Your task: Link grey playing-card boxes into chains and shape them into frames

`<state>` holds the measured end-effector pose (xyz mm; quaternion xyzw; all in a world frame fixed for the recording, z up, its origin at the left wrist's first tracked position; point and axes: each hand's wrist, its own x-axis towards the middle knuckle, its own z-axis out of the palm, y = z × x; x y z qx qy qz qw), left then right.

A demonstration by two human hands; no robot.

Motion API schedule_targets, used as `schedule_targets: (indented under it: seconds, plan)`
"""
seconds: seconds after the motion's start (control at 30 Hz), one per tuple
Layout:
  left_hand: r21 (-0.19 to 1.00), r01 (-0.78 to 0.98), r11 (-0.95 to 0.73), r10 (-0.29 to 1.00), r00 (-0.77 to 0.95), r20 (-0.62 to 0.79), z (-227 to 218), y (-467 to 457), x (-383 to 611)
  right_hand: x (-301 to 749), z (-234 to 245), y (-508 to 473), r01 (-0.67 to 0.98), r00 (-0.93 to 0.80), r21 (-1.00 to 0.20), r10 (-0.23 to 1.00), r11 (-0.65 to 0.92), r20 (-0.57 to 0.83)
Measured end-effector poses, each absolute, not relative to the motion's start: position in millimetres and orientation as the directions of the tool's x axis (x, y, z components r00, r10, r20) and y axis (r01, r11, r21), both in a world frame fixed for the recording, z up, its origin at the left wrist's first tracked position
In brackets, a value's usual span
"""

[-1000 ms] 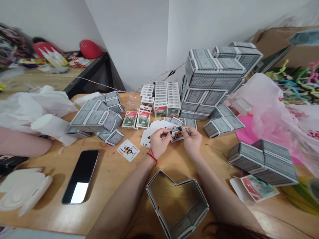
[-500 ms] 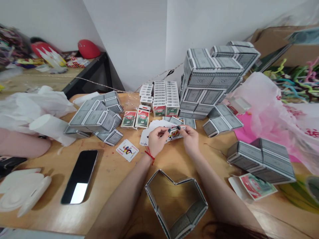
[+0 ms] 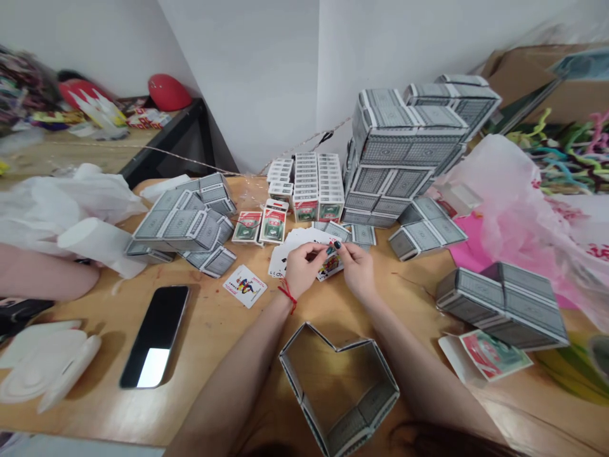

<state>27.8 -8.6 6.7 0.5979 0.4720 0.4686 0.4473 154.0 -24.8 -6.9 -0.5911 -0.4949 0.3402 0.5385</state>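
Observation:
My left hand (image 3: 303,263) and my right hand (image 3: 356,266) meet over the middle of the table, fingers closed on the upper edge of one playing card (image 3: 329,268) with a coloured court figure. Below and behind them lies a fanned heap of playing cards (image 3: 284,252), partly covered by my left hand. A joker card (image 3: 245,286) rests face up to the left. Between my forearms stands a heart-shaped frame (image 3: 349,422) made of folded cards, open at the top. A few grey-backed cards (image 3: 363,235) lie just beyond my right hand.
Several card boxes (image 3: 318,190) stand at the back. Heart-shaped card blocks are stacked high (image 3: 404,152) at back right, with others at left (image 3: 185,222) and right (image 3: 504,304). A phone (image 3: 155,336) lies left, and an opened card box (image 3: 495,355) lies right.
My right hand has shifted slightly left, closer to my left hand, and the fingertips now meet on the card's upper edge. The view has moved slightly.

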Motion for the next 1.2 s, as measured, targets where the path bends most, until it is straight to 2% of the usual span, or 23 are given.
schedule_targets:
  seconds: [0.2,0.4,0.5,0.63,0.9,1.2]
  plan:
    - [0.98,0.14,-0.144,0.988,0.08,0.134,6.4,-9.5,29.7,153.6,-5.9,-23.6,0.152,0.25,-0.984,0.96,0.088,0.125]
    - [0.997,0.024,-0.078,0.994,-0.068,0.08,6.0,-5.8,28.8,153.4,-8.2,-22.0,-0.001,0.147,-1.0,0.989,-0.004,-0.005]
    - [0.998,-0.004,-0.063,0.996,-0.062,0.063,4.9,-4.6,28.1,152.0,-9.3,-22.3,-0.123,0.065,-0.991,0.996,-0.06,-0.068]
    - [0.998,-0.008,-0.07,0.998,-0.011,0.07,5.6,-5.3,27.7,150.6,-10.3,-22.5,-0.222,0.092,-0.972,0.991,-0.074,-0.097]
    - [0.992,0.028,-0.124,0.992,0.0,0.124,1.6,-2.8,23.8,151.6,-10.9,-22.5,-0.234,0.038,-0.967,0.993,-0.097,-0.109]
    - [0.994,-0.008,-0.111,0.992,-0.065,0.11,-0.4,-5.3,25.4,150.3,-3.5,-26.0,-0.204,-0.047,-0.976,0.997,-0.076,-0.068]
